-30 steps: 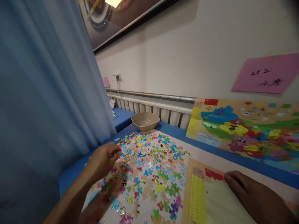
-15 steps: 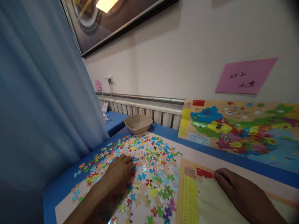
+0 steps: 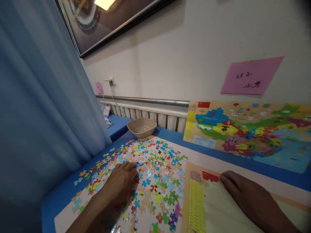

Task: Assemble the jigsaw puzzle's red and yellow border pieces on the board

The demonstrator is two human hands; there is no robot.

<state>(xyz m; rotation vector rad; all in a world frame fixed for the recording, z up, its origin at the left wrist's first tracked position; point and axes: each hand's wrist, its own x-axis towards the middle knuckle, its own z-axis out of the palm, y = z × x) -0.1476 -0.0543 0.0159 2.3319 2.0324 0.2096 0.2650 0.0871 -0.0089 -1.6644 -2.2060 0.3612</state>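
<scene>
My left hand rests low over the loose jigsaw pieces, its fingers curled down together. Its fingertips are hidden, and what they hold, if anything, cannot be made out. On the right, my right hand lies on the puzzle frame board, with thumb and finger close together beside the printed red flag. Whatever is under those fingers is hidden. The board has a tan border, a yellow printed list along its left side and a pale bare inside.
A finished map picture leans against the wall at the back right. Beyond the pieces stands a beige bowl. A pale sheet covers part of the blue table. To the left hangs a blue curtain.
The view has shifted slightly, so most things appear a little further left. Both hands stay in nearly the same places over the pieces and the board.
</scene>
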